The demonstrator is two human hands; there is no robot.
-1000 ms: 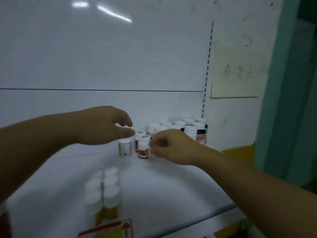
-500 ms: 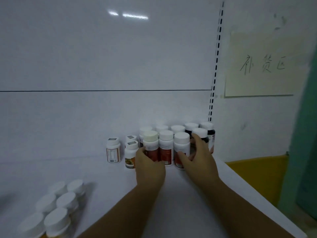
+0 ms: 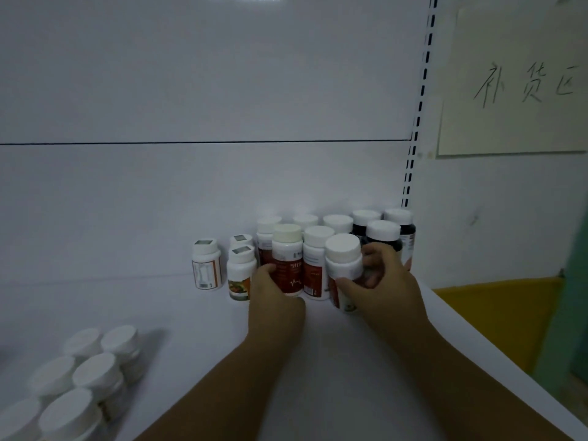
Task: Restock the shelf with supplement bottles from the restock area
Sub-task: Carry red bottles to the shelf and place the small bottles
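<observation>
Supplement bottles (image 3: 318, 249) stood clustered at the back of the white shelf (image 3: 191, 313), just left of the slotted upright (image 3: 413, 154). My right hand (image 3: 381, 281) was wrapped around a white-capped bottle (image 3: 343, 265) at the cluster's front, tilted slightly. My left hand (image 3: 273, 294) gripped a red-labelled bottle (image 3: 286, 259) beside it. More capped bottles (image 3: 79, 383) sat well left of the cluster, nearer me.

We're looking at smooth white plastic bottles (image 3: 315, 265) with matt caps and glossy printed labels. The shelf (image 3: 191, 313) under them shows a smooth, faintly shiny white finish, and the sign (image 3: 515, 90) is matt paper.
</observation>
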